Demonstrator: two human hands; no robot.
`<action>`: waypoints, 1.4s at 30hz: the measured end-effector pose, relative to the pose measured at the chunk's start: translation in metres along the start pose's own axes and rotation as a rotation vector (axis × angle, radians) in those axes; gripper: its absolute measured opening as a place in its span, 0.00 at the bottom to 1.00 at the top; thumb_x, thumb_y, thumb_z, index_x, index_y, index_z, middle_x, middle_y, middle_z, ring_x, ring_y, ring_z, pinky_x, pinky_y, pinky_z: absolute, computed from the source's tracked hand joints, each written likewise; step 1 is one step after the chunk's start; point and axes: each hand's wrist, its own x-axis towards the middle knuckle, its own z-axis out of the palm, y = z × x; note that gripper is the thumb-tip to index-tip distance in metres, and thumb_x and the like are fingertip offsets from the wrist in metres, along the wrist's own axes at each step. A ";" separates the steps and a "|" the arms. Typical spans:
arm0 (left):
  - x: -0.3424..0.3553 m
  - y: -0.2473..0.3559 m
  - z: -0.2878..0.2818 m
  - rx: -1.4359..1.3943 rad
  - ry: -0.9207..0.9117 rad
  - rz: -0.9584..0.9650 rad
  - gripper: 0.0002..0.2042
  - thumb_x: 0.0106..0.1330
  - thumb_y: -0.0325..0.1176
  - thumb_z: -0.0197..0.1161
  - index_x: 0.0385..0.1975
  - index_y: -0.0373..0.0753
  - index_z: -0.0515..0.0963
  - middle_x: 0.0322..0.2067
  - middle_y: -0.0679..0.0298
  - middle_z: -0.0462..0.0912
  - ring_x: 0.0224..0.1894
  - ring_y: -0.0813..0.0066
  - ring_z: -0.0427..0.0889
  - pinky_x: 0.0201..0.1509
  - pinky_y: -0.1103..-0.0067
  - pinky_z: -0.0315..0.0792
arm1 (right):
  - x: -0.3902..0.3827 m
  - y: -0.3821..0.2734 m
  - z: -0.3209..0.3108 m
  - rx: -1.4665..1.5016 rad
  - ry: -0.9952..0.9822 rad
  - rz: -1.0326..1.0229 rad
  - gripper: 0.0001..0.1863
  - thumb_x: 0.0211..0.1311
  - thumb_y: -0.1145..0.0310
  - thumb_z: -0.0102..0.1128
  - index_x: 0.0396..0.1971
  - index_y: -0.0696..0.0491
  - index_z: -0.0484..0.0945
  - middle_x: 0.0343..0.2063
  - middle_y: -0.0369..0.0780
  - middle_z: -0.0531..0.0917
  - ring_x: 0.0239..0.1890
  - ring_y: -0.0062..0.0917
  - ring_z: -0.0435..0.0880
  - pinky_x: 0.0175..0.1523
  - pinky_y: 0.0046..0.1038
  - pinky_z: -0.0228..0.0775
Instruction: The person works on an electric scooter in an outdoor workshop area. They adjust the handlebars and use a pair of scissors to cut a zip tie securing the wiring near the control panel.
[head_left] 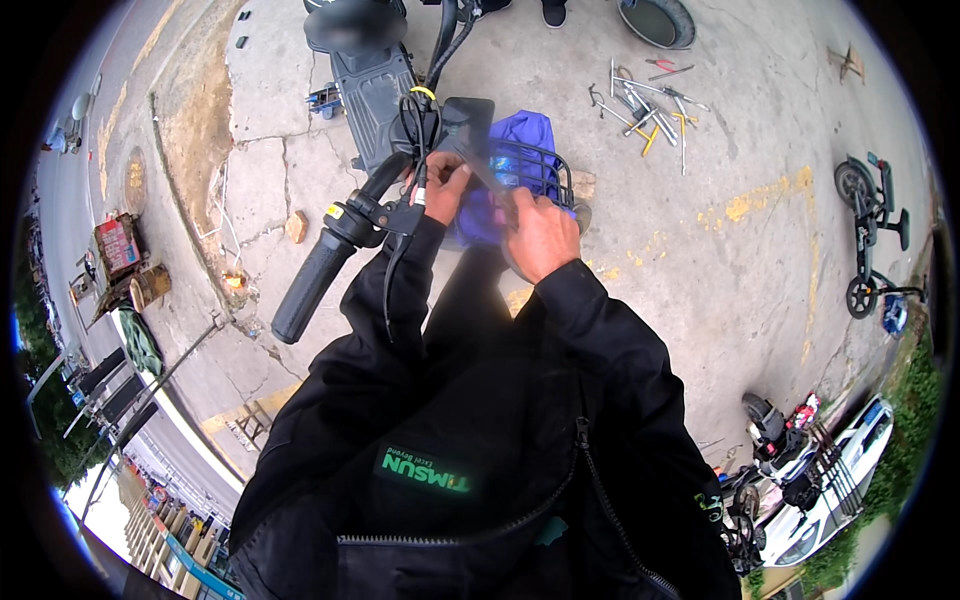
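Observation:
An electric scooter (372, 110) with a ridged dark footboard stands in front of me, its black handlebar grip (308, 288) pointing toward me at left. Behind the brake lever and its cables (418, 135), my left hand (442, 190) is closed, thumb and fingers pinched together at a dark panel (466, 122). Curled fingers of my right hand (543, 237) close on a hazy, greyish strip that slants up toward the left hand; its kind cannot be made out. Just beyond the right hand is a black wire basket (545, 172) with a purple-blue bag (524, 130) in it.
Several hand tools (650, 108) lie on the concrete at far right of the basket, below a round basin (657, 24). Another person's shoe (554, 13) shows at the top. A small scooter (868, 235) stands at right, parked vehicles (815, 480) lower right. A stone (296, 227) lies left.

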 end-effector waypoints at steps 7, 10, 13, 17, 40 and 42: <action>0.001 0.002 0.000 -0.008 -0.001 -0.020 0.08 0.66 0.32 0.63 0.38 0.33 0.77 0.29 0.66 0.81 0.26 0.83 0.77 0.29 0.84 0.72 | -0.001 0.001 0.001 0.009 0.013 0.002 0.12 0.54 0.67 0.63 0.38 0.53 0.76 0.28 0.51 0.82 0.31 0.48 0.83 0.36 0.47 0.73; 0.002 0.002 -0.001 0.015 0.004 -0.010 0.08 0.66 0.32 0.62 0.37 0.33 0.77 0.28 0.67 0.80 0.24 0.84 0.76 0.28 0.84 0.70 | -0.001 0.001 0.001 0.006 0.022 -0.003 0.11 0.55 0.67 0.62 0.38 0.53 0.76 0.27 0.51 0.82 0.31 0.49 0.83 0.36 0.47 0.73; 0.003 0.002 -0.003 0.056 -0.001 -0.011 0.08 0.65 0.32 0.62 0.36 0.33 0.78 0.27 0.69 0.79 0.23 0.85 0.74 0.27 0.84 0.69 | -0.002 0.000 0.002 -0.001 0.020 -0.001 0.10 0.57 0.66 0.62 0.37 0.53 0.77 0.27 0.51 0.82 0.31 0.49 0.83 0.36 0.47 0.73; 0.004 0.004 -0.004 0.038 -0.003 -0.039 0.08 0.65 0.32 0.62 0.36 0.33 0.78 0.26 0.70 0.77 0.22 0.85 0.73 0.27 0.84 0.67 | -0.001 0.003 0.006 0.084 0.002 0.011 0.10 0.59 0.65 0.61 0.39 0.52 0.78 0.28 0.51 0.83 0.33 0.48 0.83 0.38 0.46 0.73; 0.006 0.002 -0.009 0.033 -0.093 -0.065 0.07 0.64 0.31 0.62 0.36 0.34 0.78 0.29 0.68 0.81 0.25 0.85 0.73 0.29 0.85 0.68 | 0.007 0.025 0.008 0.658 -0.350 0.107 0.18 0.58 0.63 0.64 0.44 0.60 0.79 0.30 0.41 0.83 0.26 0.23 0.82 0.33 0.26 0.74; 0.006 0.002 -0.009 0.022 -0.099 -0.061 0.08 0.65 0.31 0.62 0.37 0.34 0.78 0.30 0.68 0.81 0.25 0.85 0.74 0.29 0.85 0.69 | 0.007 0.025 -0.002 0.770 -0.508 0.259 0.18 0.59 0.62 0.63 0.43 0.61 0.79 0.31 0.41 0.83 0.25 0.22 0.81 0.31 0.26 0.73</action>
